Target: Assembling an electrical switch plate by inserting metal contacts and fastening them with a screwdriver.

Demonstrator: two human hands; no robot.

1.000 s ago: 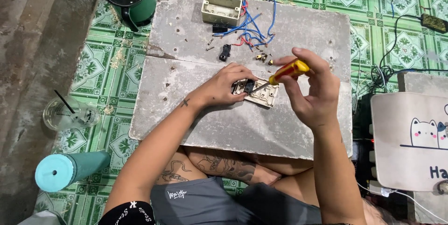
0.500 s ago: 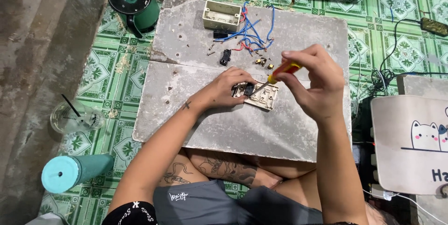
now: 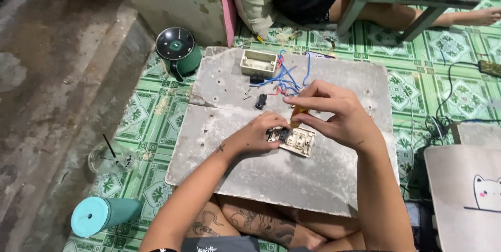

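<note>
Fingers of the left hand (image 3: 259, 136) pinch the left end of a cream rectangular plastic switch plate (image 3: 295, 140) lying near the middle of the grey, chipped stone-slab counter (image 3: 292, 179). Just beyond, the right hand (image 3: 334, 116) is closed around an orange-handled screwdriver (image 3: 296, 113), its tip on the plate. Farther off, blue and red wires (image 3: 284, 79) trail to a cream plastic wall box (image 3: 258, 63) at the far edge.

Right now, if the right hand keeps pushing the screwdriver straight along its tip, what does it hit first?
The right hand angles the orange-handled screwdriver down and left toward the cream switch plate that the left hand steadies. It would likely meet the plate's dark part beside the left fingers first; depth is unclear, so the tip may already touch.
</note>
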